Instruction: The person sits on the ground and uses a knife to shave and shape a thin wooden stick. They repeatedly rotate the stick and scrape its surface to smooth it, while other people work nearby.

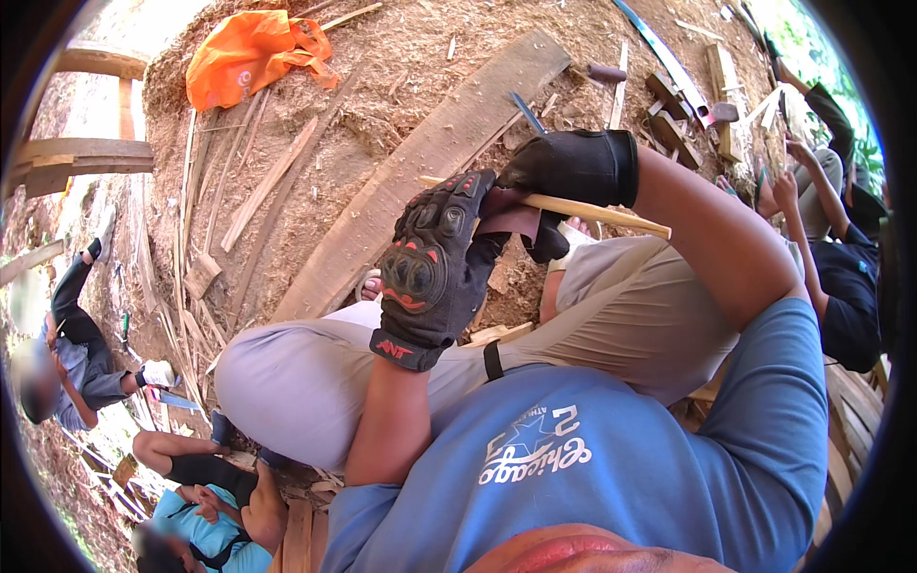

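Two gloved hands, left (432, 256) and right (564, 177), gripping a wooden stick (597, 212).

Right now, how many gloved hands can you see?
2: the left hand in a black padded glove grips the wooden stick; the right hand, black-gloved, grips it just behind. Other people's hands look bare.

Pale wooden stick (611, 214), near-level, gripped midway

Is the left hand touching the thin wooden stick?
Touching. The head view shows the gloved left hand closed around the wooden stick, beside the right hand.
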The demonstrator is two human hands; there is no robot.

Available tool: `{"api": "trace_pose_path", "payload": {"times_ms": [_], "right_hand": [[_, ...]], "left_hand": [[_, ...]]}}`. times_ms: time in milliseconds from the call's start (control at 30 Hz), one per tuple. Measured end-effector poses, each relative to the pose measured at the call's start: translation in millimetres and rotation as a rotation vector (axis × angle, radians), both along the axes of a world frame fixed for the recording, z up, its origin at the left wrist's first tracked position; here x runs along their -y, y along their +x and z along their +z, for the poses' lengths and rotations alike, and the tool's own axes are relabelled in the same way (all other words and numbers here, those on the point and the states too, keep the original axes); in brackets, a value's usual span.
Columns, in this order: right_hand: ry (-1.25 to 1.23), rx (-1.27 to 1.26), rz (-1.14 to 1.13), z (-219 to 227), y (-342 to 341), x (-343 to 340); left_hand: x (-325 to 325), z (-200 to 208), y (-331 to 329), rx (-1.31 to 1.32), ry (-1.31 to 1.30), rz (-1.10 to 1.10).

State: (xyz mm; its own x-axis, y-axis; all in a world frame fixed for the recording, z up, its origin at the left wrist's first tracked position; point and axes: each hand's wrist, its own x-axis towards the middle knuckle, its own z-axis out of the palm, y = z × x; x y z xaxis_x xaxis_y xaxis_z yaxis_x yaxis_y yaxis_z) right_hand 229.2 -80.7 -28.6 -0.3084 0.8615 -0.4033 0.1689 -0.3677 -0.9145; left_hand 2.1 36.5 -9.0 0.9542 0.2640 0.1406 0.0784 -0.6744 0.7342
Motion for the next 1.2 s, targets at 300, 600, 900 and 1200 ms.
{"api": "trace_pose_path", "payload": {"times_ms": [300, 600, 900, 1200], "right_hand": [[-0.166, -0.381, -0.187, 15.7, -20.8, -1.9], [-0.178, -0.544, -0.689, 27.1, -13.7, -11.1], [-0.291, -0.131, -0.751, 34.7, -59.5, -19.1], [-0.202, -0.303, -0.82, 20.6, -40.3, -14.3]], "left_hand": [[8.2, -2.4, 6.3, 0.074, -0.18, 0.153], [10.2, -27.8, 1.7, 0.011, -0.426, 0.629], [24.3, -18.0, 15.6, -0.01, -0.62, 0.535], [32.1, 2.4, 21.8, 0.01, -0.791, 0.5]]}}
